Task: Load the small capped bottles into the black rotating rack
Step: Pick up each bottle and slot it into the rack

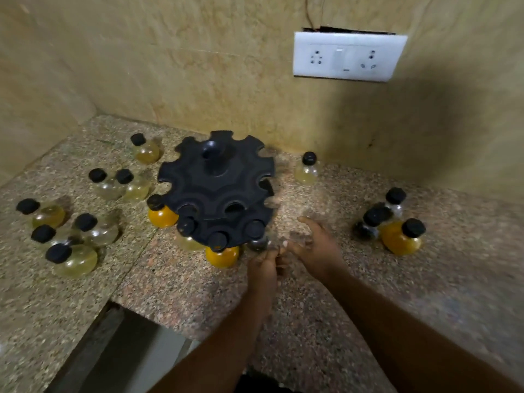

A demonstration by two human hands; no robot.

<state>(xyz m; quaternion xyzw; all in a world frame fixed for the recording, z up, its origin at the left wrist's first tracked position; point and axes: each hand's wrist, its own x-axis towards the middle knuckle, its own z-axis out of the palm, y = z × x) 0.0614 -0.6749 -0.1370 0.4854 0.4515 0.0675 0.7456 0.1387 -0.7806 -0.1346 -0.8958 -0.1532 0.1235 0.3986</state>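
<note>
The black rotating rack (217, 185) stands mid-counter near the back wall. Its lower tier's front slots hold three capped bottles: a pale yellow one (187, 241), an orange one (222, 257) and a dark one (257, 244). My left hand (263, 268) is just right of the dark bottle, fingers curled at its side; motion blur hides whether they grip it. My right hand (316, 248) hovers beside it over the counter with its fingers loosely spread and nothing in it. Several loose bottles stand left of the rack, such as an orange one (161, 214); more stand on the right, among them another orange one (402, 238).
The granite counter (326, 307) meets tiled walls at the back and left. A white socket plate (348, 56) is on the back wall. One pale bottle (307, 171) stands alone behind the rack on its right. The counter drops off into a gap (119, 353) at the lower left.
</note>
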